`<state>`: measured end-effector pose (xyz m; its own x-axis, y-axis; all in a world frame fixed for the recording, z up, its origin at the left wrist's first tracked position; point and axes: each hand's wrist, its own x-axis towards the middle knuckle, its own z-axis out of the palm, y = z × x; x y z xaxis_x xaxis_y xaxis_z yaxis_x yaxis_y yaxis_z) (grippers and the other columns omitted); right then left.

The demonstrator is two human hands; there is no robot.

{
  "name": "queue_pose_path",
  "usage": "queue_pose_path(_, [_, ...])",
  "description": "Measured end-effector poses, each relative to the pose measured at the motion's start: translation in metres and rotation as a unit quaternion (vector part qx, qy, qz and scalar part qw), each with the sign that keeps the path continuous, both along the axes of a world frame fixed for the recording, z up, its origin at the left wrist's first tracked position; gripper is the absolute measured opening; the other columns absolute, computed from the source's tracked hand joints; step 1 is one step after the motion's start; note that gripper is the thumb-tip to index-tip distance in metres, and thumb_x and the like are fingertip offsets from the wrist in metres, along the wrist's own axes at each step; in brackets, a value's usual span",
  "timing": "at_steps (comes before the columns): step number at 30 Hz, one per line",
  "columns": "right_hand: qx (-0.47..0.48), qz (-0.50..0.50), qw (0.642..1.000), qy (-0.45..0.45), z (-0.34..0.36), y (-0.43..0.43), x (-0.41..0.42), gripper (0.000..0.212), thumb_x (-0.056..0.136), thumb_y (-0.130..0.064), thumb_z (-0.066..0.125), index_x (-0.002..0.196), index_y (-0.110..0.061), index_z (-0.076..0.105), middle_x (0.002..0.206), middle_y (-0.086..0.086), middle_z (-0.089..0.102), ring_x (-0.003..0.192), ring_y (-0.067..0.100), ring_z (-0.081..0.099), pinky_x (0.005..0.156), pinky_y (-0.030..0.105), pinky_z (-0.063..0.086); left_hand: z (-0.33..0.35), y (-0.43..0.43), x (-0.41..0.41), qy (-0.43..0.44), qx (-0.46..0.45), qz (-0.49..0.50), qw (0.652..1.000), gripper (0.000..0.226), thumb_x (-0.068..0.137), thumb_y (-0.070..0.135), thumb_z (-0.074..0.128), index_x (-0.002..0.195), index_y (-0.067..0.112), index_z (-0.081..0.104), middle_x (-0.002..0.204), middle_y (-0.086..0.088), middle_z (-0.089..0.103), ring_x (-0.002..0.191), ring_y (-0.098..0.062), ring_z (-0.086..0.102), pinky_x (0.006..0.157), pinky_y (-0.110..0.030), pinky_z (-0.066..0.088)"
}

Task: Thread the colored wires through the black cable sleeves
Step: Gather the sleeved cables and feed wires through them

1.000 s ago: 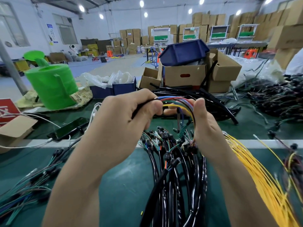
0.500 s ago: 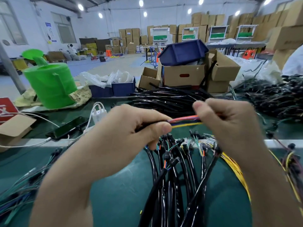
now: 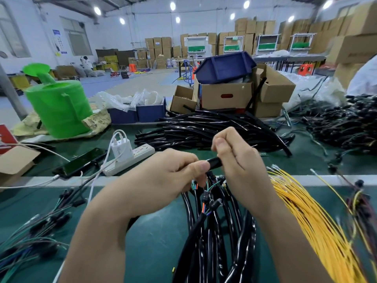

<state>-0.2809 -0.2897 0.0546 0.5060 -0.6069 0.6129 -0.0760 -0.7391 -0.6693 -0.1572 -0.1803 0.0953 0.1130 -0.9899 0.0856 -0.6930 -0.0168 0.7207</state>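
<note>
- Head view is showing the left hand [image 3: 163, 180] pinching a black sleeve [image 3: 214, 161] between thumb and forefinger, above the counter [image 3: 155, 242].
- The right hand [image 3: 240, 160] is curling its fingers around the sleeve's open end, hiding any coloured wires.
- Feeding well is probably meaning keeping the tips bunched, holding the sleeve straight, and pushing in short strokes.

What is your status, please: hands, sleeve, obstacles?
Left hand grips sleeve. Right hand holds its end. No wires visible between hands. Nothing in the way.
</note>
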Motion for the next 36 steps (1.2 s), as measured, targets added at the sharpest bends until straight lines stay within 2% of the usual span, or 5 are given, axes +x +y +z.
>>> queue_pose_path(7, [0.129,0.113,0.985,0.016,0.004,0.012,0.0,0.05,0.083,-0.069,0.017,0.105,-0.04,0.051,0.065,0.026,0.059,0.068,0.044,0.057,0.069,0.058,0.048,0.001,-0.001,-0.006,-0.064,-0.009,0.014,0.998,0.034,0.09,0.046,0.042,0.072,0.023,0.061,0.049,0.007,0.039,0.041,-0.009,0.033,0.042,-0.024,0.03])
queue_pose_path(12, [0.074,0.072,0.994,-0.025,0.009,0.011,0.002,0.054,0.084,-0.07,0.019,0.097,-0.034,0.057,0.056,0.011,0.044,0.048,0.01,0.04,0.053,0.035,0.034,0.009,0.006,-0.006,-0.122,-0.134,0.044,0.982,0.041,0.092,0.05,0.04,0.065,0.024,0.056,0.046,0.008,0.043,0.04,-0.007,0.036,0.041,-0.019,0.028])
queue_pose_path(19, [0.09,0.0,0.995,-0.039,0.004,0.008,0.002,0.072,0.09,-0.064,0.021,0.056,-0.011,0.056,0.043,-0.006,0.043,0.044,0.006,0.039,0.053,0.023,0.029,0.019,0.024,-0.004,-0.183,-0.213,0.084,0.956,0.035,0.088,0.047,0.043,0.066,0.023,0.056,0.042,0.007,0.039,0.037,-0.007,0.036,0.04,-0.013,0.026])
queue_pose_path(27, [-0.018,-0.088,0.988,0.125,0.016,0.001,-0.02,0.052,0.086,-0.053,0.029,0.054,-0.014,0.044,0.041,0.007,0.035,0.043,0.02,0.033,0.049,0.032,0.025,0.003,0.01,-0.002,-0.024,-0.053,0.003,0.998,0.044,0.09,0.059,0.031,0.084,0.03,0.063,0.045,0.012,0.039,0.04,-0.006,0.029,0.041,-0.014,0.025])
queue_pose_path(36, [-0.056,-0.099,0.97,0.214,0.026,0.013,-0.027,0.086,0.079,-0.075,-0.004,0.047,-0.006,0.037,0.045,0.006,0.041,0.053,0.024,0.043,0.058,0.037,0.034,0.003,0.01,-0.01,-0.009,-0.016,-0.021,1.0,0.05,0.091,0.059,0.025,0.067,0.021,0.046,0.045,0.01,0.037,0.041,-0.008,0.029,0.043,-0.016,0.026])
